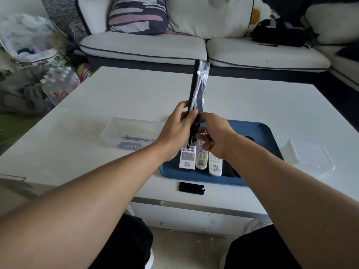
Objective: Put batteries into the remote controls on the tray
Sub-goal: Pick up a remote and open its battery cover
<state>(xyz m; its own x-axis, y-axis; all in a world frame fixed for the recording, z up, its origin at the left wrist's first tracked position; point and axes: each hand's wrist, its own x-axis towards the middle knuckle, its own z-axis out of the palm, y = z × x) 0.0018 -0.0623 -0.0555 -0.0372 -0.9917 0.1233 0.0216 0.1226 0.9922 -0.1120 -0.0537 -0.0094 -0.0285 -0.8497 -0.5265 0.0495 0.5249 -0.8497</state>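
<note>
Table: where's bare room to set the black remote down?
Bare table beyond the battery box and tray, and between them. Front edge left of the black cover too. The tray's left end is crowded with white remotes.

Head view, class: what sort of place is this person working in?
Most likely a home living room: a cushioned sofa with a striped pillow stands behind a low white coffee table.

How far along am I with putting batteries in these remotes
Early stage. Done: one black battery cover is off and lies on the table in front of the blue tray. In hand: your left hand holds a black remote upright while your right hand works at its lower end; whether a battery is going in is hidden. Left: three white remotes wait on the tray, and batteries remain in the clear box.
</note>
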